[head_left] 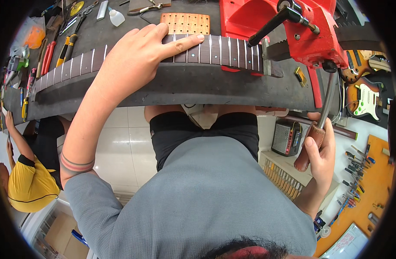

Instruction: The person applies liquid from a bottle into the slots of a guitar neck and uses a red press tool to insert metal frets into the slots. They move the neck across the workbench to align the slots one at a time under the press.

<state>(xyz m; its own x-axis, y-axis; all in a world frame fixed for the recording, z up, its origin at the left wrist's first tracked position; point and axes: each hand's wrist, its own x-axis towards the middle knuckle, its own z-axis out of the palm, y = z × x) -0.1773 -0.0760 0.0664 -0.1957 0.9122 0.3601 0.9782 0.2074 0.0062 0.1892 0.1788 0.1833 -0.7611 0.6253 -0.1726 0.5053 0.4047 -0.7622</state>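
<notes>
A dark guitar fretboard (224, 49) with metal frets lies lengthwise across the bench, its right end beneath a red press (316, 43). My left hand (135, 54) rests over the middle of it, the index finger stretched to the right along its far edge and the other fingers reaching past it. The thumb is hidden. Low on the right, my right hand (321, 149) is wrapped round the brown grip of a metal lever (311, 142). The lever's rod slants up to a black knob on the press; how they join is unclear.
Beyond the fretboard lies a wooden block with holes (187, 23). Pliers (69, 47), a small white bottle (116, 18) and other tools crowd the left. A yellow-black piece (300, 77) lies right. A co-worker in yellow (31, 183) is at far left, an amplifier (287, 137) below right.
</notes>
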